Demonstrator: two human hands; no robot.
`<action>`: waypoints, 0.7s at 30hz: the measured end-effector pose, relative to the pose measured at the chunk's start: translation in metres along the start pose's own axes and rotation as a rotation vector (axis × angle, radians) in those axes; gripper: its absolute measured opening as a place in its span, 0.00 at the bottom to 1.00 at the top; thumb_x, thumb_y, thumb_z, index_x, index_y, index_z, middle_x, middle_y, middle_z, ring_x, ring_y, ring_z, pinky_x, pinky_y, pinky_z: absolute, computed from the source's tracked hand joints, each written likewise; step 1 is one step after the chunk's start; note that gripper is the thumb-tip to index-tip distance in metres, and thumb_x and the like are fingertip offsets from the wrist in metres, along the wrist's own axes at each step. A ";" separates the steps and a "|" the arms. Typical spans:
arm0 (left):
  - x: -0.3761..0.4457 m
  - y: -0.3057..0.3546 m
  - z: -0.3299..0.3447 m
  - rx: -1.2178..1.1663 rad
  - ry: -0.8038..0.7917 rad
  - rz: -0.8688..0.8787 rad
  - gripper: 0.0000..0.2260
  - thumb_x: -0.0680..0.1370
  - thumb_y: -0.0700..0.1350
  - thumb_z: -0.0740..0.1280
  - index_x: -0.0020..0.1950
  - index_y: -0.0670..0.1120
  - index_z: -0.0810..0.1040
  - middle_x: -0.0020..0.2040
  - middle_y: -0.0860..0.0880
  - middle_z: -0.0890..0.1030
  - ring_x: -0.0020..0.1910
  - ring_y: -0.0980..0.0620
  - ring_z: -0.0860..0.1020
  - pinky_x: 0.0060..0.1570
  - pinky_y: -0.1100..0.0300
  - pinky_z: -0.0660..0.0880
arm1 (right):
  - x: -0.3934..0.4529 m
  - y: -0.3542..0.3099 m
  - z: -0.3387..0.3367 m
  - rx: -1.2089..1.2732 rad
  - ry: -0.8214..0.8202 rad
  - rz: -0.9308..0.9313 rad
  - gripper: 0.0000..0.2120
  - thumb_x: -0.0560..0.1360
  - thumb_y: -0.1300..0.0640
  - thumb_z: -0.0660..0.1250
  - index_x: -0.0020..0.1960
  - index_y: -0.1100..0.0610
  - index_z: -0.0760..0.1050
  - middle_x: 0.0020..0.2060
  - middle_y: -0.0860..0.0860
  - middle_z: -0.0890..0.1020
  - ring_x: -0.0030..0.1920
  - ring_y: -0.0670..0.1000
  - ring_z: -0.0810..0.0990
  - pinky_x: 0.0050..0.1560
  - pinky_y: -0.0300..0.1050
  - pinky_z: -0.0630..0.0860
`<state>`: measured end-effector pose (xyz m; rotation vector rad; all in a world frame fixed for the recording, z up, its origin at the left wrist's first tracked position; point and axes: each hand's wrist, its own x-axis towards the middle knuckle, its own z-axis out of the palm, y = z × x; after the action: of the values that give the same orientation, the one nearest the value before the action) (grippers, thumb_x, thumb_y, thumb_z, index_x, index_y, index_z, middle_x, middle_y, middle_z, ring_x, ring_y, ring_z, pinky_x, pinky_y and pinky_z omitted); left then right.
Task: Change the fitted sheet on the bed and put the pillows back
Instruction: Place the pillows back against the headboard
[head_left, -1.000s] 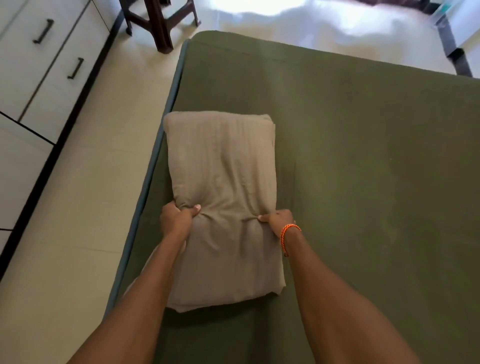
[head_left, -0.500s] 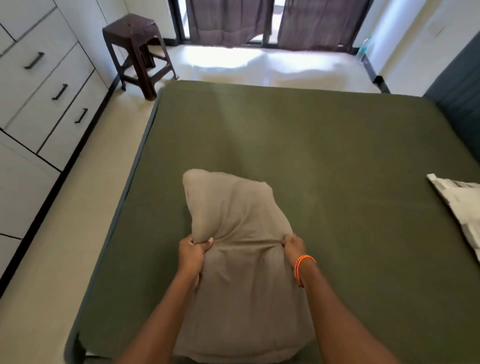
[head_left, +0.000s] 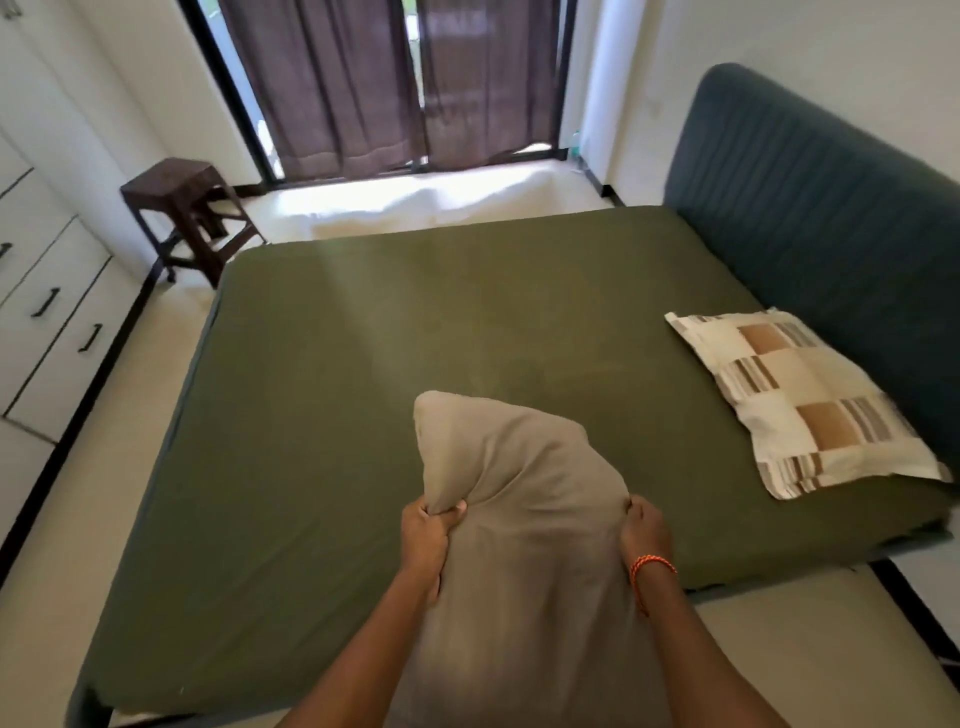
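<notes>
Stool: a dark stool (head_left: 182, 208) stands on the floor off the far left corner of the bed, well apart from both hands and not part of the coming move.

Fitted sheet: the green fitted sheet (head_left: 363, 415) is already stretched over the mattress and lies mostly smooth, so the sheet step looks done.

Left hand: the left hand (head_left: 423, 532) has its fingers and thumb curled round a bunched fold on the left edge of the plain pillow.

Plain pillow: the beige plain pillow (head_left: 519, 509) is held up off the bed between the 2 hands, near the person, over the near edge of the mattress. Its long axis runs away from the person, far end tipped up and leaning a little left.

Right hand: the right hand (head_left: 644, 530), with an orange band at the wrist, pinches the pillow's right edge level with the left hand.

Patterned pillow: 1 checked patterned pillow (head_left: 800, 400) already lies flat on the sheet, just beside the headboard.

Headboard: the dark padded headboard (head_left: 810, 218) runs along the right side of the bed.

Key relation: the free spot by the headboard lies to the right and farther away, beyond the patterned pillow. The right hand is nearer to it, so I judge the pillow must swing rightward and turn to lie alongside the first.
</notes>
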<state>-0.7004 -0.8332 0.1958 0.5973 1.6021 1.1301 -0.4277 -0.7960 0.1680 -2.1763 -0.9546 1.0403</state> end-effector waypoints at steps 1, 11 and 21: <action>-0.004 0.004 0.021 0.005 -0.033 0.011 0.06 0.76 0.35 0.75 0.52 0.40 0.87 0.46 0.43 0.88 0.48 0.44 0.87 0.47 0.52 0.82 | 0.007 0.003 -0.024 0.026 0.024 -0.001 0.12 0.80 0.69 0.58 0.44 0.67 0.78 0.48 0.67 0.82 0.47 0.64 0.79 0.42 0.50 0.65; 0.029 0.012 0.176 0.013 -0.091 0.033 0.05 0.76 0.37 0.76 0.52 0.41 0.86 0.46 0.43 0.88 0.49 0.40 0.86 0.52 0.44 0.83 | 0.102 0.011 -0.125 0.214 -0.074 0.222 0.33 0.72 0.48 0.80 0.67 0.66 0.72 0.63 0.61 0.79 0.62 0.61 0.78 0.60 0.49 0.73; 0.111 0.038 0.345 -0.023 -0.127 0.031 0.09 0.76 0.34 0.75 0.55 0.44 0.85 0.48 0.47 0.89 0.50 0.45 0.85 0.51 0.52 0.81 | 0.258 -0.021 -0.202 0.197 -0.064 0.199 0.20 0.75 0.56 0.76 0.61 0.65 0.75 0.58 0.59 0.81 0.52 0.56 0.77 0.53 0.46 0.70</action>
<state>-0.4231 -0.5971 0.1727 0.6674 1.4737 1.1094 -0.1539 -0.6144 0.1840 -2.1151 -0.6416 1.2473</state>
